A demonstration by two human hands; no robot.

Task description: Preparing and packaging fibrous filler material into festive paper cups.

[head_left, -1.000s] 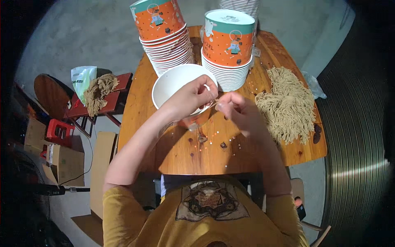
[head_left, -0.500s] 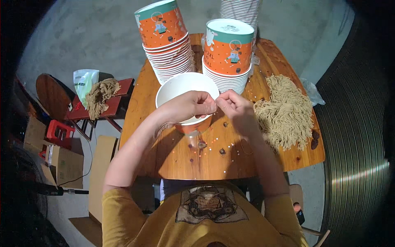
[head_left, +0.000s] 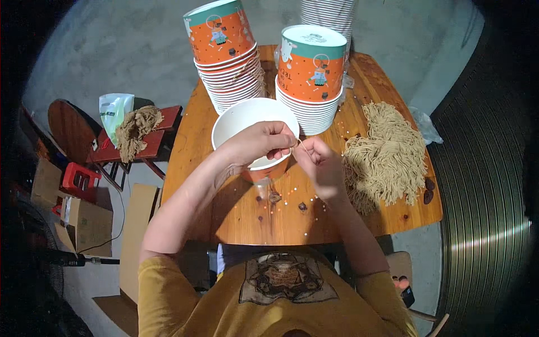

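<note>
A white-lined paper bucket (head_left: 238, 119) with an orange outside stands upright at the middle of the table. Over its right rim, my left hand (head_left: 269, 140) is closed in a pinch at a thin tan cord (head_left: 303, 147). Close beside it, my right hand (head_left: 323, 165) pinches the same cord, with the fingertips of both hands almost touching. The cord's lower part is hidden by my hands, so I cannot tell whether it passes through the bucket's wall. A heap of tan cords (head_left: 390, 157) lies on the table to the right of my right hand.
Behind the bucket rise two nested stacks of upside-down orange and green buckets (head_left: 222, 36), (head_left: 313, 62). Small white and orange dots are scattered over the wooden table (head_left: 247, 224). To the left, a red bench (head_left: 163, 132) bears a bag and more tan cord; cardboard boxes (head_left: 92, 224) stand below.
My right hand has shifted slightly down, and its fingers have turned. A loop of the tan cord now shows between my two hands.
</note>
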